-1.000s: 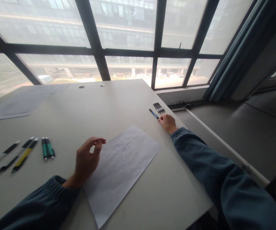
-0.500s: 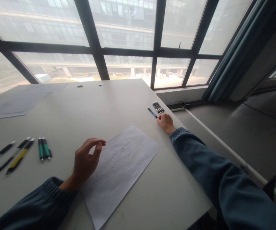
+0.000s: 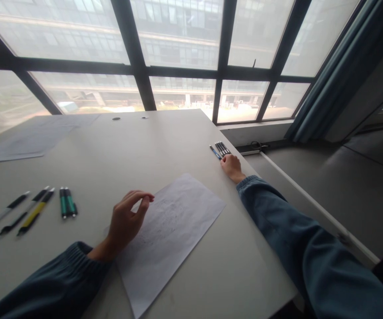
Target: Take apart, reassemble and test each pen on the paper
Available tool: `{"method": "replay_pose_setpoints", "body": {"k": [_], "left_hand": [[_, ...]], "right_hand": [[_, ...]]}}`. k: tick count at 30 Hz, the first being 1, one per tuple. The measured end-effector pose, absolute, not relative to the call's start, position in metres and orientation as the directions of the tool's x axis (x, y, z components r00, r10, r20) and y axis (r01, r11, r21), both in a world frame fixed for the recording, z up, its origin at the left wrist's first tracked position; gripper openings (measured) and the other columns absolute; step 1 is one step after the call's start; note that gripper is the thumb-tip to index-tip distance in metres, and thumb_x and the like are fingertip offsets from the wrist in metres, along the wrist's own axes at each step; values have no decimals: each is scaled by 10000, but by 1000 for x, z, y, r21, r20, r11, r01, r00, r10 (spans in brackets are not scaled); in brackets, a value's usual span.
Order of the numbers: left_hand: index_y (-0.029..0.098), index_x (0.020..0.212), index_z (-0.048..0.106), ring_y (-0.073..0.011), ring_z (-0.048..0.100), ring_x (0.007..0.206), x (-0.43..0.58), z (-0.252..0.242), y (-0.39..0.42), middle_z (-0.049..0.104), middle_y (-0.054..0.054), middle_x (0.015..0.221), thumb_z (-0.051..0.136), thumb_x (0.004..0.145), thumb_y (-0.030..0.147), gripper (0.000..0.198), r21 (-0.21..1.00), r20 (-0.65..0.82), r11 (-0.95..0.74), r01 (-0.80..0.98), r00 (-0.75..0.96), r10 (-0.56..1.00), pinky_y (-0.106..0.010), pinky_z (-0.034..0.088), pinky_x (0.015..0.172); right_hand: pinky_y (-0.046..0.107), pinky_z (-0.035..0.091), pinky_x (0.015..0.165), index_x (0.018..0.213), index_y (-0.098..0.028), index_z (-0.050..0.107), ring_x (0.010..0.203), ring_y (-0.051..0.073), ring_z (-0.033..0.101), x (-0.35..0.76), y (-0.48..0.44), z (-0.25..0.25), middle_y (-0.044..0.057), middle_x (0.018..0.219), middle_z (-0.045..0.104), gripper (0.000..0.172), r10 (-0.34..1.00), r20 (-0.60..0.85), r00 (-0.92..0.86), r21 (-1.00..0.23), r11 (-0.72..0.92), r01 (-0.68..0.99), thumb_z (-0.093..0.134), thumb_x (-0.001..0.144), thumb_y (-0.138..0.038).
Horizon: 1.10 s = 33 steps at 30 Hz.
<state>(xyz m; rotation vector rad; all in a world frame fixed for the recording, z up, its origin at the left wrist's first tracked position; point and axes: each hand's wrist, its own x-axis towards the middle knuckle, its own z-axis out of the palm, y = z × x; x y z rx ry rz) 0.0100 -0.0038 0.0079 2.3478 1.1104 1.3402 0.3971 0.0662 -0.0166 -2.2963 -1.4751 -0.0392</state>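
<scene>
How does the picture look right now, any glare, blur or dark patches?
Head view: windows washed out by bright daylight; head view: yellow pen at left looks soft and blurred; head view: marks on the paper sheet too faint to read; head view: floor at right dim.

Under the left fingers (image 3: 144,194) lies a sheet of thin, matt paper (image 3: 178,232), slightly rippled. The blue pen (image 3: 215,151) at the right fingertips (image 3: 223,161) looks like smooth plastic, as do the black pens (image 3: 222,147) just beyond them. Left of the left fingers, the teal-green pens (image 3: 63,204) and the yellow-and-black pen (image 3: 36,213) also appear plastic. The tabletop (image 3: 138,150) around the fingers is smooth with a faint sheen; behind them, both sleeves (image 3: 291,239) are matt, wrinkled cloth.
</scene>
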Motion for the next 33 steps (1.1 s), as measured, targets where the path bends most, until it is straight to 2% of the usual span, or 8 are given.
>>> {"method": "replay_pose_setpoints", "body": {"k": [33], "left_hand": [[190,790,697,-166,681,763,11,9,-5,719,-29,791,561,927,279,213,575,587,-670,470,334,738,-284,533,743]], "right_hand": [[314,499,931,1018,-141,766,1038,252,704,403,73,-17,173,1052,762,248,864,243,440,-323,-356,877,559,974,-271]]}}
